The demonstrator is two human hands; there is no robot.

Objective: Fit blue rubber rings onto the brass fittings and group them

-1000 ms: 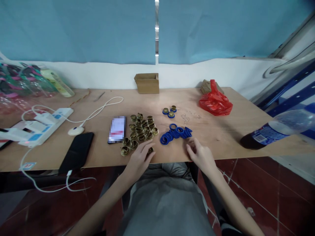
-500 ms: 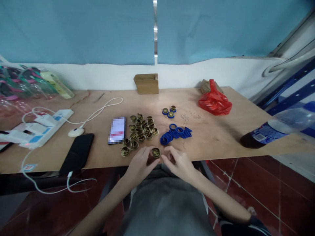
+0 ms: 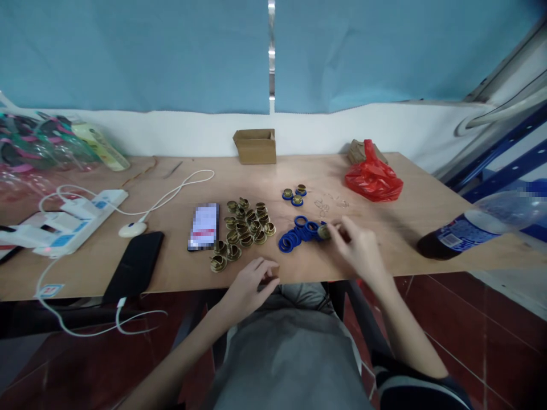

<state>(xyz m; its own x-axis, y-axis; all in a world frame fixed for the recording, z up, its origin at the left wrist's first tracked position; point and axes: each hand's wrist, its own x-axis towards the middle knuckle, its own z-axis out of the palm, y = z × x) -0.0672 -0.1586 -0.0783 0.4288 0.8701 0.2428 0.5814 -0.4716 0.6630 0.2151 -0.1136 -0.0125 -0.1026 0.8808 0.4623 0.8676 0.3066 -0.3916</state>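
Note:
My right hand [image 3: 361, 247] pinches a brass-coloured round metal piece [image 3: 323, 232] over the right end of a pile of blue rings [image 3: 294, 236]. Whether the piece touches the rings I cannot tell. My left hand [image 3: 252, 285] rests near the table's front edge, thumb and fingers curved apart with nothing between them. To its upper left stand several similar brass-coloured pieces [image 3: 241, 225] in a group. Farther back, 3 such pieces [image 3: 298, 200] sit on blue rings. Thin clear bits [image 3: 322, 206] lie to their right.
A lit phone [image 3: 204, 226] and a dark phone [image 3: 134, 265] lie on the left, near a power strip [image 3: 81, 225] with white cables. A cardboard box [image 3: 255, 147] stands at the back. A red plastic bag [image 3: 374, 181] and a tilted cola bottle [image 3: 465, 230] are on the right.
My right hand has moved right and away from my body, carrying the brass-coloured piece from between my hands to the blue rings. My left hand has stayed almost in place.

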